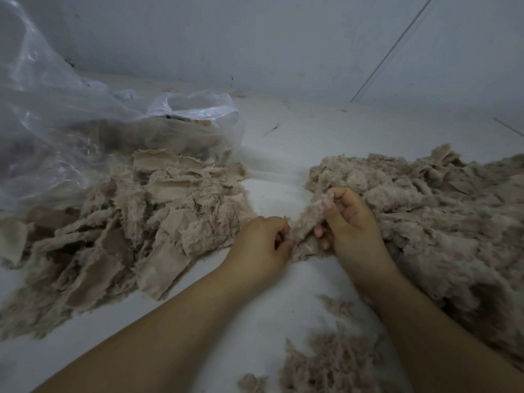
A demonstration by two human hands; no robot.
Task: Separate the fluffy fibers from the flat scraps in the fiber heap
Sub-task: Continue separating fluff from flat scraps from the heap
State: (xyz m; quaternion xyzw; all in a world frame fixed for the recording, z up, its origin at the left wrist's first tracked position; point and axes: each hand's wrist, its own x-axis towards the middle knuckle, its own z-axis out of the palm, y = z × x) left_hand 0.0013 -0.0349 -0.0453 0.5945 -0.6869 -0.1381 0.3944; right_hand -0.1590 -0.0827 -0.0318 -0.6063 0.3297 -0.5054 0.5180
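Observation:
A big beige fiber heap (425, 222) covers the right side of the white surface. On the left lies a pile of flat, fringed scraps (136, 222). Between them both hands hold one fluffy beige piece (306, 231) at the heap's near-left tip. My left hand (261, 245) pinches its left end with curled fingers. My right hand (348, 219) grips its right part, thumb up and fingers curled under it. A smaller patch of loose fluffy fibers (334, 361) lies near the bottom edge between my forearms.
A clear plastic bag (85, 114) holding more beige material lies at the back left, its mouth (195, 109) open toward the middle. A grey wall (283, 38) rises behind the white surface (283, 143).

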